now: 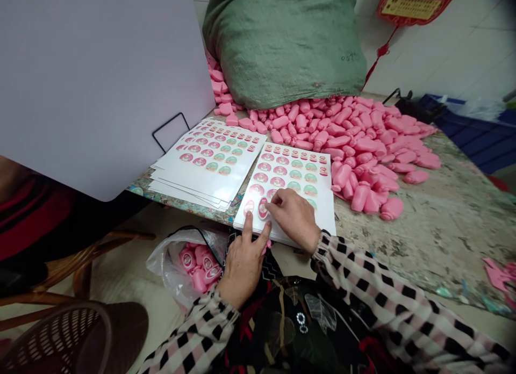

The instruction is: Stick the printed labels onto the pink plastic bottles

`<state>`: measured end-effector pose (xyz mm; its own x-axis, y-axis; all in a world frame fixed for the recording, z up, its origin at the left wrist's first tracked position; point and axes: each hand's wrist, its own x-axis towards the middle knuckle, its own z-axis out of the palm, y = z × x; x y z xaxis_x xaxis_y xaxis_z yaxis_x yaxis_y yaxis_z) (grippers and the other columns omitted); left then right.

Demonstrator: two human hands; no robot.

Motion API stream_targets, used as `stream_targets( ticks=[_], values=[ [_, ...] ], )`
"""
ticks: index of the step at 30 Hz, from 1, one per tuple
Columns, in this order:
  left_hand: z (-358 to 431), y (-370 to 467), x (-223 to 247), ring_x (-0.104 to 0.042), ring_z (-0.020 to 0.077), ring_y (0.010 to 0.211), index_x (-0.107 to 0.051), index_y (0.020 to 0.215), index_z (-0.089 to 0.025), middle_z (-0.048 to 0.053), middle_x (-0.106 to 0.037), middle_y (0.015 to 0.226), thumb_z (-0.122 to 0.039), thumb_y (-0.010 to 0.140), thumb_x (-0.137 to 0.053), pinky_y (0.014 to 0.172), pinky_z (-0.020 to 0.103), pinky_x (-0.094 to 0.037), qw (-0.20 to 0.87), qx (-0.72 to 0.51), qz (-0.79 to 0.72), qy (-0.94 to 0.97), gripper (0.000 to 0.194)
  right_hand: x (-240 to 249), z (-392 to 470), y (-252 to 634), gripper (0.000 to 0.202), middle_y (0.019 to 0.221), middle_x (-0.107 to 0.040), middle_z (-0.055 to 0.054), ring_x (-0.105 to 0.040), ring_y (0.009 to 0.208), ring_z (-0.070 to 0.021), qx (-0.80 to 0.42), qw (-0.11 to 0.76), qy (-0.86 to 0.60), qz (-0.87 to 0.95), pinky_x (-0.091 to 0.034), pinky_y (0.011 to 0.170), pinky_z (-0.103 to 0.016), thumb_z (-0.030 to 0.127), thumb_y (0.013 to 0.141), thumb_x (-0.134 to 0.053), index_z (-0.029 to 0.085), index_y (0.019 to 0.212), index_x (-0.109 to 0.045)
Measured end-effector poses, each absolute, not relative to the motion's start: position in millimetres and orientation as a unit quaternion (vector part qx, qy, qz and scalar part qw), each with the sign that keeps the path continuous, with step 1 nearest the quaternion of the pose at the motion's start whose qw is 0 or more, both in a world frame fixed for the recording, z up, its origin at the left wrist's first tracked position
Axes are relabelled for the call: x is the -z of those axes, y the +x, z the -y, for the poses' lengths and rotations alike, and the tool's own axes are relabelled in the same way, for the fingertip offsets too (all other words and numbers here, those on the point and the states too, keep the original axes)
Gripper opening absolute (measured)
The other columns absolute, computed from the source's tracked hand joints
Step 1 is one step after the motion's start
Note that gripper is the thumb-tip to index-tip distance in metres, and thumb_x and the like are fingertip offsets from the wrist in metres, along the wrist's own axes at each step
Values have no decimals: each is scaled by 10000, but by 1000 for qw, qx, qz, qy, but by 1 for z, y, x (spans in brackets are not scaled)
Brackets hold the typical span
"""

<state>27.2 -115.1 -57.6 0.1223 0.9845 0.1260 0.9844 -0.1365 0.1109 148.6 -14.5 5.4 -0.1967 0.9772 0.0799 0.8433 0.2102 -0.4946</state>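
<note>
A white sheet of stickers [300,172] lies on a stack at the table's front edge, with rows of pink and green labels. My right hand [296,218] pinches a pink oval sticker [263,207] whose edge stands up from the sheet. My left hand [244,261] lies at the sheet's near edge, index finger and thumb stretched onto the paper. Under its thumb a bit of a small pink bottle [266,247] shows; the curled fingers seem to hold it, and most of it is hidden.
More sticker sheets [209,159] are stacked to the left. A heap of pink bottles [363,143] spreads before a green sack [286,46]. Labelled bottles fill a plastic bag [173,256] below the table. A grey panel [100,84] stands left, above a brown basket [64,336].
</note>
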Motion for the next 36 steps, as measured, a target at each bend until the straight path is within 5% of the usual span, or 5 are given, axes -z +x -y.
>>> stream_targets(
  ticks=[12,15,18,24,36],
  values=[
    [119,17,62,-490,292,1140,-285,1389,-260,180,-42,1501,-179,869,-416,851,421,-451,71,-191,-624,755,542,42,6,179,309,704,-585,15,-502,672,-133,-329,359,-579,654,-373,638,-257,501,731,-555,194,720,-585],
    [128,12,58,-426,267,1202,-399,1317,-219,157,-306,1424,-209,856,-468,945,412,-387,128,-320,-609,714,466,43,7,179,294,706,-587,13,-504,683,-135,-345,365,-571,649,-380,638,-254,489,711,-585,195,714,-589],
    [131,11,42,-553,189,974,-533,1105,-205,72,-600,1049,-316,807,-571,868,332,-435,288,-457,-624,565,320,38,8,181,277,700,-585,10,-497,672,-133,-371,377,-557,640,-381,627,-251,469,706,-606,193,712,-595],
    [106,18,0,-513,97,561,-512,1013,-177,-7,-525,662,-544,829,-438,506,208,-422,728,-532,-397,169,418,9,25,181,257,658,-544,23,-465,616,-113,-464,430,-477,610,-380,598,-246,430,710,-647,184,712,-570],
    [79,41,-5,-533,95,554,-527,992,-188,6,-545,748,-524,842,-430,484,215,-429,796,-492,-325,139,381,-17,58,184,169,722,-566,13,-551,732,-127,-480,382,-424,666,-429,651,-240,336,776,-623,190,719,-560]
  ],
)
